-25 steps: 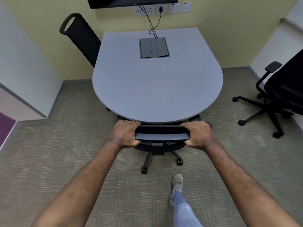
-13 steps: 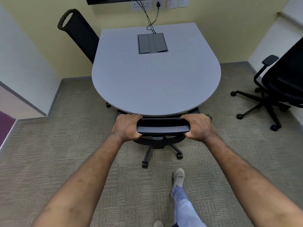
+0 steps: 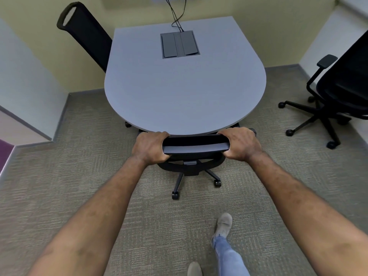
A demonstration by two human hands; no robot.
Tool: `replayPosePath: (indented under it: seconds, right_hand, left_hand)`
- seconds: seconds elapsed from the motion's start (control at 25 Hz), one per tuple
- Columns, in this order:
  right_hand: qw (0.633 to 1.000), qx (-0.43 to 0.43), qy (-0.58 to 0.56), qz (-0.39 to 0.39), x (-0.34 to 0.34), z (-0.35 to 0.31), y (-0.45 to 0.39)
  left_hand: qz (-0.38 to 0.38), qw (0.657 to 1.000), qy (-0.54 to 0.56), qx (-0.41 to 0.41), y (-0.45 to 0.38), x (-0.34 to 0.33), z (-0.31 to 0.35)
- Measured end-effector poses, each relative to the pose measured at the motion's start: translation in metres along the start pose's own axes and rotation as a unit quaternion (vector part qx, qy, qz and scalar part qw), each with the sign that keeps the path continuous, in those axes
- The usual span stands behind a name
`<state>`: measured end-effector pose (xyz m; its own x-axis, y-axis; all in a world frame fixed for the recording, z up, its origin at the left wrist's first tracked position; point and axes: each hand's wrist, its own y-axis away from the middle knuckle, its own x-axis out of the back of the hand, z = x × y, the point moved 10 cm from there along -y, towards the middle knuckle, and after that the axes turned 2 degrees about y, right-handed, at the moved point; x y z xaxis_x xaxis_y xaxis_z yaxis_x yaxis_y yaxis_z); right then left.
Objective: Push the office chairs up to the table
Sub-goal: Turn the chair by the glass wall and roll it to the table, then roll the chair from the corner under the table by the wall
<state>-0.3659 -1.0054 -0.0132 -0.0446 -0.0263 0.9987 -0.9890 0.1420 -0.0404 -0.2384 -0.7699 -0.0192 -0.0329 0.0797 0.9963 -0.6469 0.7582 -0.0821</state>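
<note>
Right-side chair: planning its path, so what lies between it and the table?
Head view: only bare carpet between the right-side chair and the table.

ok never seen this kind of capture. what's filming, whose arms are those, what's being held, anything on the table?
No robot here: a person wears one wide-angle camera on the head, looking forward and down. The left hand and right hand both grip the top of the backrest of the near office chair, whose seat is tucked under the rounded edge of the grey table. The tabletop holds only a built-in cable hatch. A second chair sits at the table's far left; a third chair stands apart on the right.
</note>
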Motion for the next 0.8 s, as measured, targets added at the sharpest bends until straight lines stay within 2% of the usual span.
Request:
replayPosePath:
  seconds: [0.16,0.48,0.64,0.8]
  right_hand:
    - [1.000,0.000,-0.005,0.000,-0.003,0.002,0.002]
    - [0.998,-0.019,-0.060,-0.011,-0.006,0.004,0.029]
    - [0.996,-0.039,-0.034,0.067,0.005,0.025,0.088]
    - [0.995,-0.070,-0.027,0.072,0.003,0.070,0.151]
  left_hand:
    - [0.001,1.000,-0.002,0.001,0.002,-0.005,-0.002]
    - [-0.069,0.996,0.017,0.052,0.021,-0.009,0.015]
    - [-0.012,1.000,-0.007,0.020,0.043,0.008,0.094]
    - [0.034,0.998,0.006,-0.047,0.045,0.008,0.212]
